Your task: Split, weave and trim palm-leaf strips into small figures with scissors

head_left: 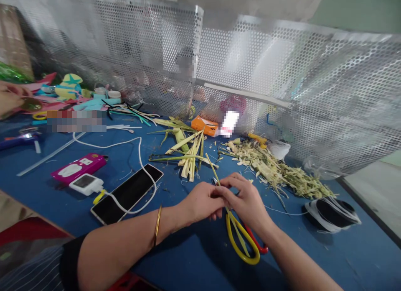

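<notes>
Where our two hands meet, low over the blue tabletop [184, 257], they hold a long, thin, pale yellow-green plant strip [211, 167]. It slants up & away from us, its upper end poking out past our fingers, its lower length running down over a yellow plastic loop handle [257, 256].

Our R hand [249, 201] has thumb & index closed in a pinch on the strip; our L hand [202, 201] has its fingers curled in on it too, touching the R, tho some L fingertips are hidden. A gold-coloured metal bangle [158, 224] circles our L wrist.

Beside the yellow loop, partly under our R wrist, sits a red plastic loop handle [264, 250].

Just beyond our hands: a loose bunch of pale green leaf strips [191, 162], w/ an orange cardboard-like packet [204, 126] behind it. To the R, a long heap of shredded yellow-green plant bits [293, 178], then a black spool wound w/ white thread [332, 215], a strand trailing twd our R hand.

L side: a black flat-screened phone [128, 195], a white cable [140, 151] looping over it, a small white device w/ dark screen [84, 183], & a magenta rectangular case [78, 167] touching or nearly so. Far L, another person's hand [11, 99]; its grip we can't make out. Behind all, a perforated silvery screen [266, 61].
</notes>
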`<state>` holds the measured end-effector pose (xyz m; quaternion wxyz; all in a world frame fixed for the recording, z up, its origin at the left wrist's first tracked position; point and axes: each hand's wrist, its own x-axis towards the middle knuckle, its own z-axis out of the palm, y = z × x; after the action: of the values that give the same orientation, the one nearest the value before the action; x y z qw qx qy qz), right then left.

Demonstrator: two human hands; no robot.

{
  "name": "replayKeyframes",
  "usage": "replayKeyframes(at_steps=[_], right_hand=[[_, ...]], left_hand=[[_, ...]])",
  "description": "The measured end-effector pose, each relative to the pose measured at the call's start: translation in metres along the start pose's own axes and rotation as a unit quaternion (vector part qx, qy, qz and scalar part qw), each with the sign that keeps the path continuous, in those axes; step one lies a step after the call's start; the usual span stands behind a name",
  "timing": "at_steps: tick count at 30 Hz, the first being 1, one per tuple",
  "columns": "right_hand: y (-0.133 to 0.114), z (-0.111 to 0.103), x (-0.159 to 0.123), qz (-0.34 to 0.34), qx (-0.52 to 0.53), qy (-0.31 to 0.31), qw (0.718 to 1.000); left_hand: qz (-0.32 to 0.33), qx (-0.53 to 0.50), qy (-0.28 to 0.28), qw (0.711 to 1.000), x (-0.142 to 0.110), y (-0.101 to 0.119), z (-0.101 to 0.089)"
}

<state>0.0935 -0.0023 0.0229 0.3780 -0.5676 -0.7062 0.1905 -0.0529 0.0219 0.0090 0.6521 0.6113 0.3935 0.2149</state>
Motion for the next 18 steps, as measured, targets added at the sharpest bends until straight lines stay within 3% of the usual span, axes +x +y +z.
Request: replayKeyframes(at_steps=[3,5,11,14,18], right_hand=[[-0.001,0.009,-0.003,0.083,0.117,-0.001,0.99],[-0.002,0.009,-0.004,0.099,0.144,0.02,0.984],[-0.003,0.013,-0.005,0.043,0.115,0.061,0.991],[0.004,0.011,-0.001,0.032,0.087,0.045,0.995],[0.012,-0.006,0.002,-0.03,-0.031,0.089,0.995]], left_hand=[[0.018,-0.006,0.003,1.0,-0.003,0.002,0.002],[0.019,-0.02,-0.005,1.0,-0.005,0.004,0.002],[0.004,-0.016,-0.063,0.998,-0.006,0.004,-0.001],[-0.004,-0.036,-0.039,0.999,-0.002,0.0,-0.002],[-0.008,-0.12,0.026,0.992,0.002,0.001,-0.009]])
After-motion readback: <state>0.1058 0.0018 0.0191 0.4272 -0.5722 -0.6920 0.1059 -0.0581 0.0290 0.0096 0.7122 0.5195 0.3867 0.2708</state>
